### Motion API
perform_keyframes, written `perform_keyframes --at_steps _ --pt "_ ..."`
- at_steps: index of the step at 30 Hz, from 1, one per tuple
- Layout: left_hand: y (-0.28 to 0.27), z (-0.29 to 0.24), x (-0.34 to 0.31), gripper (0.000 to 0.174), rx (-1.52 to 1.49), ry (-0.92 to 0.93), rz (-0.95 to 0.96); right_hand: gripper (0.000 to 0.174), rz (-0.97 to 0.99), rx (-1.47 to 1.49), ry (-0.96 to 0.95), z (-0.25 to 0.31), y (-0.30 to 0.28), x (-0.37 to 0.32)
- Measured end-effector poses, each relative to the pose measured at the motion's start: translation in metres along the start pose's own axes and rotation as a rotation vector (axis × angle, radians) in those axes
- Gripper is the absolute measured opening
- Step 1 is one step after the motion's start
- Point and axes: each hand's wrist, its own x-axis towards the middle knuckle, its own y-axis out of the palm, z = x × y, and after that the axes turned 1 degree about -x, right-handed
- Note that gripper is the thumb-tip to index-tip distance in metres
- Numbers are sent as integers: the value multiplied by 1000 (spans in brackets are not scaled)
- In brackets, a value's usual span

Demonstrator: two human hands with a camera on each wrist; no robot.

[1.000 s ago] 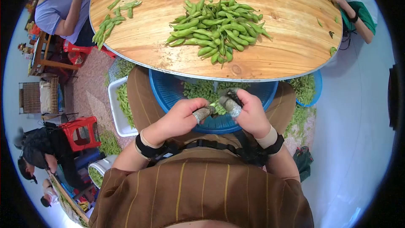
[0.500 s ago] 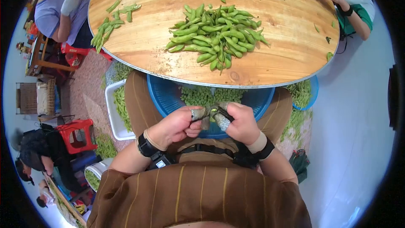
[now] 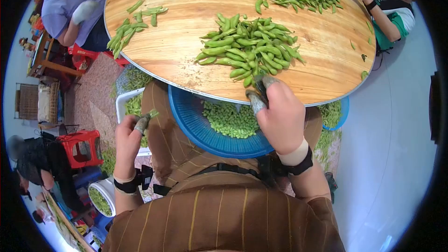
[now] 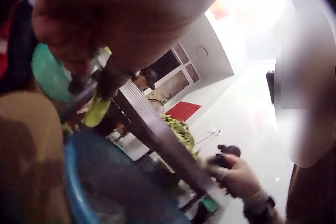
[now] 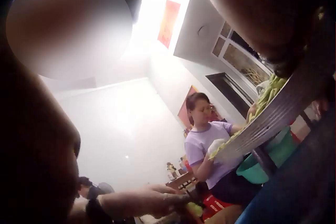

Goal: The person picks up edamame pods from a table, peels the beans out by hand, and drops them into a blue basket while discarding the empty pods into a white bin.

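Big round wooden bench fills the top of the head view, and tucked under its near edge sits the blue basin, on the person's lap, with a heap of shelled beans in it. On the bench just above it lies the pile of soybean pods, its nearest pods close to the rim. Off to the person's left is the white tub, with green showing inside.

The right hand is up at the bench edge, with taped thumb and forefinger curled at the pile's near fringe. Whether they have closed on a pod cannot be told from here.

The left hand is out wide over the tub's edge, taped fingertips pinching a green pod.

The risks are two. That pod hangs right at the tub's rim, so a loose release could send it onto the knee or the floor. On the other side, a pull at the fringe may drag neighbouring pods over the rim and into the shelled beans, mixing whole pods with the clean ones.
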Motion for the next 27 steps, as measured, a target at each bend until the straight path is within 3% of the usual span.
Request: perform_keyframes --at_steps 2,6,7,9,10,11,13,14,17,20,22,24,25,27 --pt "-7 3 -5 18 569 199 -380 33 9 -53 16 5 4 3" --pt "0 6 -4 18 442 291 -409 28 -75 9 2 -7 9 7" --pt "12 0 -4 18 312 347 -346 28 -72 7 -5 -8 7 8" --pt "40 -17 -5 19 176 404 -281 21 -26 701 371 -8 -3 9" --pt "54 -28 -6 19 271 491 -225 22 54 846 478 -9 -15 10" --pt "67 -40 -8 19 365 578 -167 22 51 841 475 -14 -19 8" --pt "94 -65 -13 19 342 698 -42 23 42 1242 586 -25 -25 4" --pt "104 -73 -14 19 390 800 5 25 15 1289 581 -28 -26 0" --pt "132 -88 -6 23 354 1080 85 26 -129 1267 568 -36 -41 -11" --pt "149 -102 -1 24 458 1085 55 27 -276 1166 589 -53 -64 -32" --pt "156 -109 5 25 555 1075 -104 26 -333 1131 594 -68 -80 -54" --pt "163 -109 11 27 597 1076 -144 23 -427 843 669 -85 -96 -77" --pt "165 -108 13 28 638 1073 -185 23 -428 842 669 -98 -100 -89" --pt "168 -108 17 26 636 1097 -204 22 -488 37 529 -121 -103 -110"
